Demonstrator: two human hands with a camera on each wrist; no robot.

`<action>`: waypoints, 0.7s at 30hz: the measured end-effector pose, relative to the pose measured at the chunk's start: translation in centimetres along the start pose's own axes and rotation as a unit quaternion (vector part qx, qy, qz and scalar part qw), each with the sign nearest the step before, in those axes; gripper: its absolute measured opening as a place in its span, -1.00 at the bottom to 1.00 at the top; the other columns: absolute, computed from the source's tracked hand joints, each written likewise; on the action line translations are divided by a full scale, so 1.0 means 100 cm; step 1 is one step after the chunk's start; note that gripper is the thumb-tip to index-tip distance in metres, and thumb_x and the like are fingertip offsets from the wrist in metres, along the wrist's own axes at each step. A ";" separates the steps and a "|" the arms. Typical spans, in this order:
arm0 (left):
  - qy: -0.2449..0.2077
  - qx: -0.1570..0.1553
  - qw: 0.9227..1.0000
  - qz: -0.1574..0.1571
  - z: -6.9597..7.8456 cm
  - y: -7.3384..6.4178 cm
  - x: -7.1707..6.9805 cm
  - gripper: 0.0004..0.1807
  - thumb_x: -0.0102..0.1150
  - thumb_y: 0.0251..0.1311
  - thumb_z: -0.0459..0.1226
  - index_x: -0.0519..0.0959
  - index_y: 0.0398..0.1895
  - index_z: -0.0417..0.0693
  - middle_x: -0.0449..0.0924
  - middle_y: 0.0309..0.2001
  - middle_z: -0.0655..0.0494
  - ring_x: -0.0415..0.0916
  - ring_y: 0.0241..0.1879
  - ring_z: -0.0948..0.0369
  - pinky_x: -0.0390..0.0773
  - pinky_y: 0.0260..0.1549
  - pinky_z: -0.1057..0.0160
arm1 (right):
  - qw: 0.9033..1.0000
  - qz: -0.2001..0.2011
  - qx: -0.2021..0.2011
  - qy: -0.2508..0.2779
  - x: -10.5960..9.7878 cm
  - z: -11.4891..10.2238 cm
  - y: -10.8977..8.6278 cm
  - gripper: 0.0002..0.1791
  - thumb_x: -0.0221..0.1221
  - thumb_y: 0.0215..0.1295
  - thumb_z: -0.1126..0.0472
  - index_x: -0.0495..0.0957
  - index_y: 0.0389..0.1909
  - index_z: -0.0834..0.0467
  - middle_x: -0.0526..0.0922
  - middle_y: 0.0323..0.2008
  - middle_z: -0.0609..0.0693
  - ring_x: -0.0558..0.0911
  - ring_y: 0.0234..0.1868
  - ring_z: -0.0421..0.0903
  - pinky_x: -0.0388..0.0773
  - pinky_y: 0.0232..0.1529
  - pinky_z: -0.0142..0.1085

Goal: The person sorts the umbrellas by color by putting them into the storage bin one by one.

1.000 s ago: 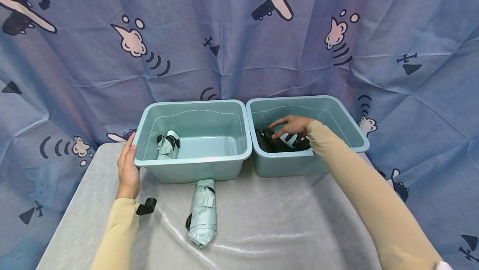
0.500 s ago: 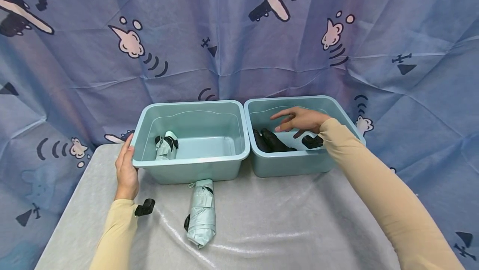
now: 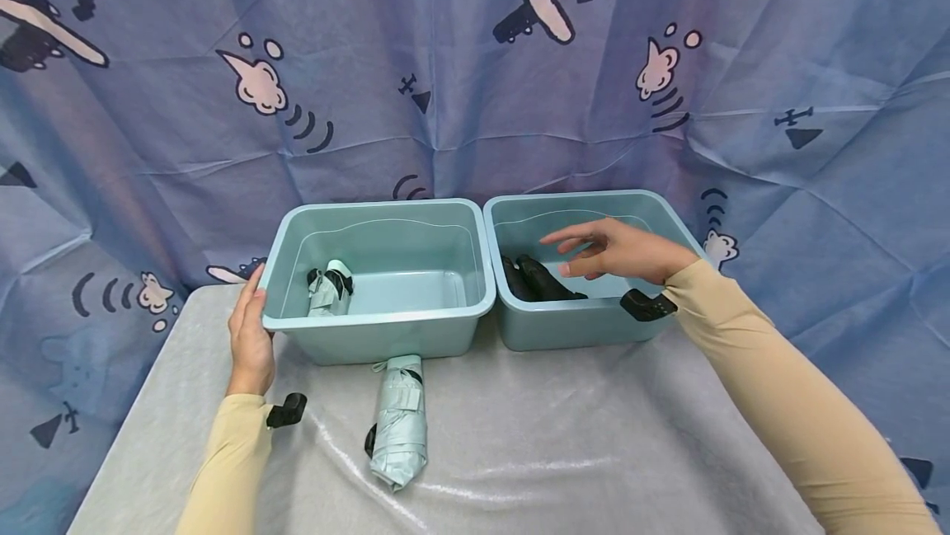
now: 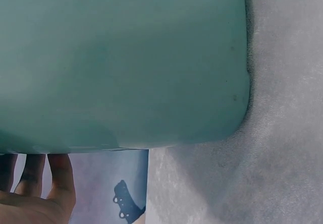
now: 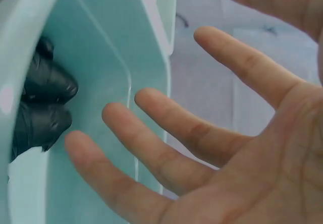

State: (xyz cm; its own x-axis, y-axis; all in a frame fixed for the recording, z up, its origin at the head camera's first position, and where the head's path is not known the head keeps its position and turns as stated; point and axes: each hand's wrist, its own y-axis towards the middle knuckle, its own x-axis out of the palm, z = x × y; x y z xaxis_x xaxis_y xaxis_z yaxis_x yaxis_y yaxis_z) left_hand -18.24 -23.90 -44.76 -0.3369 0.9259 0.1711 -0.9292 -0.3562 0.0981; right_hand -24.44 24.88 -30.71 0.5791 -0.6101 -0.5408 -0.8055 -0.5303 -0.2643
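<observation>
Along the left side of the left pale green bin (image 3: pixel 386 343), my left hand (image 3: pixel 251 345) rests with its fingers against the outer wall. In the left wrist view the bin wall (image 4: pixel 126 67) fills most of the picture, above those fingers. My right hand (image 3: pixel 623 251) hovers over the right bin (image 3: pixel 571 329), fingers spread and holding nothing. Below it, two black folded umbrellas (image 3: pixel 547 281) lie side by side at that bin's left end; the right wrist view shows the black umbrellas (image 5: pixel 48 82) apart from the fingertips.
One light green folded umbrella (image 3: pixel 328 292) lies inside the left bin. Another light green umbrella (image 3: pixel 401 428) lies on the grey tablecloth (image 3: pixel 534 436) before that bin. The bins stand side by side, with a patterned blue curtain (image 3: pixel 386 65) behind.
My right hand has drawn back to the right and up, away from the black umbrellas, which stay in the bin. The left hand stays at the left bin.
</observation>
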 end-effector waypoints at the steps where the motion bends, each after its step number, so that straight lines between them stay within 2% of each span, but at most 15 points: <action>1: -0.001 0.000 1.000 0.000 0.000 0.000 0.000 -0.47 -0.33 0.62 -0.15 0.24 0.58 0.11 0.20 0.53 -0.02 0.25 0.38 0.05 0.28 0.32 0.10 | 1.000 0.005 -0.008 -0.008 0.002 -0.002 -0.004 -0.34 0.40 0.29 0.07 0.46 0.41 -0.02 0.46 0.31 0.15 0.52 0.26 0.09 0.54 0.17 0.01; 7: -0.005 0.009 1.000 -0.003 -0.001 0.001 0.000 -0.47 -0.31 0.62 -0.17 0.23 0.58 0.06 0.20 0.53 -0.03 0.24 0.41 0.06 0.30 0.31 0.17 | 0.997 0.020 -0.055 -0.039 0.017 -0.013 -0.023 -0.39 0.41 0.27 0.03 0.51 0.35 -0.14 0.53 0.28 -0.05 0.55 0.23 -0.02 0.50 0.17 0.00; 10: -0.007 0.010 1.000 -0.006 -0.001 0.001 0.000 -0.47 -0.31 0.62 -0.17 0.22 0.58 0.06 0.19 0.54 -0.03 0.23 0.42 0.06 0.27 0.34 0.15 | 0.996 0.014 -0.083 -0.038 0.028 -0.017 -0.030 -0.39 0.41 0.28 0.05 0.51 0.35 -0.11 0.51 0.32 -0.11 0.55 0.24 -0.03 0.52 0.17 -0.02; 16: -0.006 0.009 1.000 -0.002 -0.001 0.001 0.000 -0.47 -0.31 0.62 -0.17 0.23 0.58 0.07 0.19 0.54 -0.04 0.22 0.42 0.05 0.25 0.37 0.12 | 0.993 -0.013 -0.116 0.002 0.058 -0.021 -0.037 -0.39 0.39 0.31 0.12 0.49 0.37 0.00 0.49 0.35 -0.01 0.51 0.29 0.06 0.52 0.21 -0.02; 21: -0.006 0.008 1.000 -0.004 -0.001 0.000 -0.001 -0.47 -0.32 0.62 -0.17 0.22 0.58 0.07 0.18 0.54 -0.02 0.20 0.44 0.05 0.20 0.40 0.08 | 0.991 -0.040 -0.124 0.039 0.087 -0.021 -0.038 -0.39 0.39 0.30 0.13 0.49 0.37 -0.02 0.50 0.34 -0.07 0.51 0.28 0.04 0.53 0.20 -0.02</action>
State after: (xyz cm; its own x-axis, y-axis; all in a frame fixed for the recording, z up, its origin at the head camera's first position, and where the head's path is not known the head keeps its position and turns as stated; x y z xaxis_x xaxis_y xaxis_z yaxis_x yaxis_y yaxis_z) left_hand -18.28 -23.95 -44.85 -0.3270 0.9275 0.1811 -0.9296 -0.3502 0.1151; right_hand -16.10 20.34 -32.71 0.6556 -0.5993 -0.4594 -0.7067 -0.7013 -0.0936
